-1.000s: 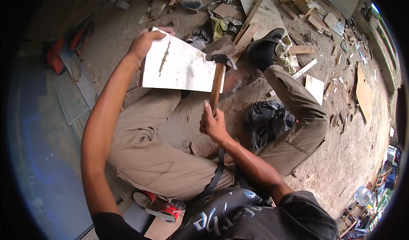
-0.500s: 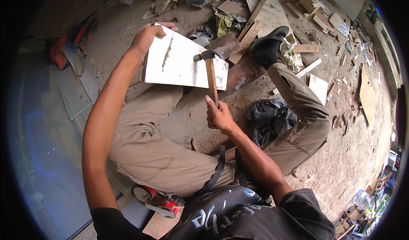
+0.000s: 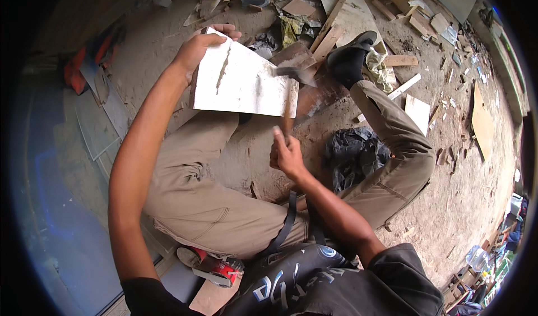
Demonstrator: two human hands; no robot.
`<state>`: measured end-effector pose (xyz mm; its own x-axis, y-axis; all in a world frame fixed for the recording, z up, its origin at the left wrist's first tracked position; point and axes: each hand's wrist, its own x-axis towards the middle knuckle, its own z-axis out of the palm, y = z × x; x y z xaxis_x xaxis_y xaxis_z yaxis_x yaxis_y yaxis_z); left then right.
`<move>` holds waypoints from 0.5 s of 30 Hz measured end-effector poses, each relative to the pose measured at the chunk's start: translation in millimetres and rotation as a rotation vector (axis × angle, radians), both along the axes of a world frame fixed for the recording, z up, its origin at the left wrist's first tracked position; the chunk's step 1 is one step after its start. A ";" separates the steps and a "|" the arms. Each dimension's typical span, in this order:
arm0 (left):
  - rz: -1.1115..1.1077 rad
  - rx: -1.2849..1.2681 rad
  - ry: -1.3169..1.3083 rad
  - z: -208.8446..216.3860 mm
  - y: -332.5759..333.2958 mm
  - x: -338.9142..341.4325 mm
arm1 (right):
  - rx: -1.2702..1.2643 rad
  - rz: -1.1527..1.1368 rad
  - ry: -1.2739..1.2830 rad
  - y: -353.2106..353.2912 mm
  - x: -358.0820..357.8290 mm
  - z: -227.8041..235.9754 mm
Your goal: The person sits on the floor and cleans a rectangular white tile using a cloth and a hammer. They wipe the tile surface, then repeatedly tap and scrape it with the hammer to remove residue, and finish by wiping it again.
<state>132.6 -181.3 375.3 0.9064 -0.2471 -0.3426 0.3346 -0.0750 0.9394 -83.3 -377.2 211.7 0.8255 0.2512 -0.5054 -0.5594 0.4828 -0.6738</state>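
My left hand [image 3: 204, 49] grips the far left corner of a white board [image 3: 241, 83], thumb on top. A rough dark scrape runs along the board's face near that hand. The board is held tilted above my bent left leg. My right hand [image 3: 288, 156] is closed round the wooden handle of a claw hammer [image 3: 289, 111], thumb along the shaft. The hammer's dark head, smeared by motion, is at the board's right end; whether it touches the board I cannot tell. A reddish-brown plank [image 3: 322, 97] lies on the ground beyond the board's right end.
A crumpled black plastic bag [image 3: 356, 153] lies between my legs. Wood offcuts [image 3: 330, 41] and scraps are strewn across the ground ahead and right. A red can [image 3: 224, 271] stands by my left hip. Glass-like panels [image 3: 98, 120] lean at the left.
The hammer's head has swung right and down towards the board's right end. The board has tipped slightly, showing more of its edge. My left hand keeps its grip.
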 end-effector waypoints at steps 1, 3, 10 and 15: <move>0.021 -0.004 0.004 1.4 -3.2 -0.8 | 0.012 -0.012 0.010 -1.6 2.4 5.4; 0.016 -0.124 0.058 -6.3 8.0 6.4 | 0.039 -0.037 0.027 -0.1 7.2 13.1; -0.042 -0.054 -0.031 -3.6 11.0 12.0 | -0.030 -0.120 -0.049 4.6 -4.2 -7.8; -0.029 -0.018 -0.012 -10.8 31.7 9.2 | 0.009 0.208 0.116 -13.6 16.3 25.2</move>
<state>141.8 -149.6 364.5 0.9026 -0.2795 -0.3274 0.3215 -0.0681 0.9445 -67.1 -390.8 237.0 0.6921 0.4148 -0.5907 -0.7208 0.3551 -0.5952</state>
